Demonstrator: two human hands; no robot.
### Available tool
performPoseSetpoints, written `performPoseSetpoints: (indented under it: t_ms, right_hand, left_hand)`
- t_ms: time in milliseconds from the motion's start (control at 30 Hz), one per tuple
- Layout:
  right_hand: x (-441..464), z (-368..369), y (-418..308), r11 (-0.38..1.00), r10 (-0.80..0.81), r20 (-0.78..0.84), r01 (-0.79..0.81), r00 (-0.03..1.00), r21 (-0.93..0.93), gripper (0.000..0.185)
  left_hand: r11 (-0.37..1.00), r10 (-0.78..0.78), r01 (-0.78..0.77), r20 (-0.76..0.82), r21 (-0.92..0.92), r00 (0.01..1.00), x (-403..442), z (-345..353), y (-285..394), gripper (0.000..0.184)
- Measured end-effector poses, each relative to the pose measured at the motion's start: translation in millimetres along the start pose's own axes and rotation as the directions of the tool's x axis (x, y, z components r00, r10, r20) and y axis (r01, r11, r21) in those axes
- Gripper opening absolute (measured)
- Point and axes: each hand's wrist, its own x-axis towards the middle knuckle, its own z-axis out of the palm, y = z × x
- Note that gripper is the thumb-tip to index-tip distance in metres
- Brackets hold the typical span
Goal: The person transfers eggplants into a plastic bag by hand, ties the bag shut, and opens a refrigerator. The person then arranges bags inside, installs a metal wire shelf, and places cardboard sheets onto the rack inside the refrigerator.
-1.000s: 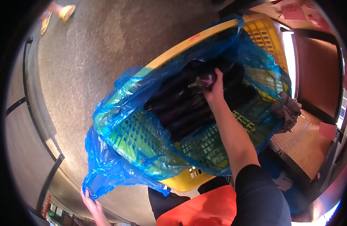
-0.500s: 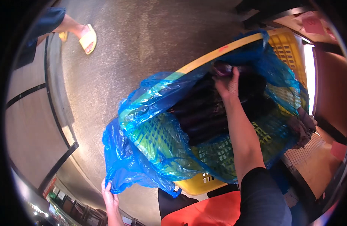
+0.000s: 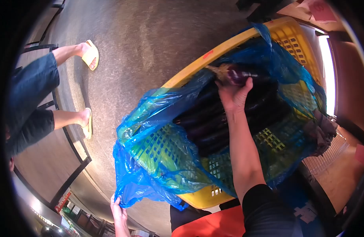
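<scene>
In the head view, my right hand (image 3: 234,94) reaches into a yellow plastic basket (image 3: 213,53) and is closed around a glossy purple eggplant (image 3: 240,75), thumb on the near side. Most of its fingers are hidden under the eggplant. Several more dark eggplants (image 3: 213,118) lie close together below it. At lower left, my left hand (image 3: 118,210) pinches the edge of a blue plastic bag (image 3: 136,177), outside the basket. Blue plastic film (image 3: 158,106) also lines the basket and hangs over its rim; I cannot tell whether it joins the bag.
A person in dark shorts (image 3: 34,94) and yellow slippers (image 3: 90,55) stands at the left on the grey floor (image 3: 122,47). Grey panels with dark frames (image 3: 67,162) run along the left. A wire rack (image 3: 326,152) and crumpled dark cloth or plastic (image 3: 320,134) lie right of the basket.
My right hand has lifted the eggplant slightly and turned it, so more of it shows. The other person has stepped further into view at the left. My left hand keeps its hold.
</scene>
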Motion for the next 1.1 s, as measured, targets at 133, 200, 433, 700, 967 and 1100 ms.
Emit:
performPoseSetpoints:
  t_ms: [133,200,433,700,967,1100]
  right_hand:
    - [10.6,-6.3,-4.5,0.998,0.06,0.041,-0.06,0.997,0.01,0.08]
    - [13.3,-7.1,-5.5,0.998,0.062,0.049,-0.063,0.997,0.018,0.079]
    - [7.1,-7.1,-15.9,0.999,0.012,0.018,-0.011,1.0,-0.05,0.074]
    - [-59.3,19.6,-35.0,0.987,0.067,-0.139,-0.045,0.988,0.157,0.074]
    - [-89.5,37.4,-38.4,0.946,0.206,-0.32,-0.105,0.925,0.305,0.076]
    - [-159.6,38.2,-33.7,0.932,0.292,-0.345,-0.185,0.892,0.311,0.063]
  left_hand:
    - [1.0,0.007,-0.008,0.005,0.017,1.0,4.2,-5.0,-5.2,0.027]
    - [0.999,0.021,-0.021,0.022,0.024,1.0,4.1,-7.2,-8.7,0.028]
    - [0.999,0.04,-0.04,-0.001,0.006,0.999,2.5,-8.1,-9.3,0.027]
    - [0.998,0.063,-0.062,0.035,-0.03,0.997,9.0,-20.3,-13.4,0.028]
    - [0.997,0.066,-0.066,0.003,0.046,0.998,14.3,-32.5,-16.5,0.031]
    - [0.969,0.203,-0.205,0.031,0.134,0.979,14.5,-33.7,-9.9,0.04]
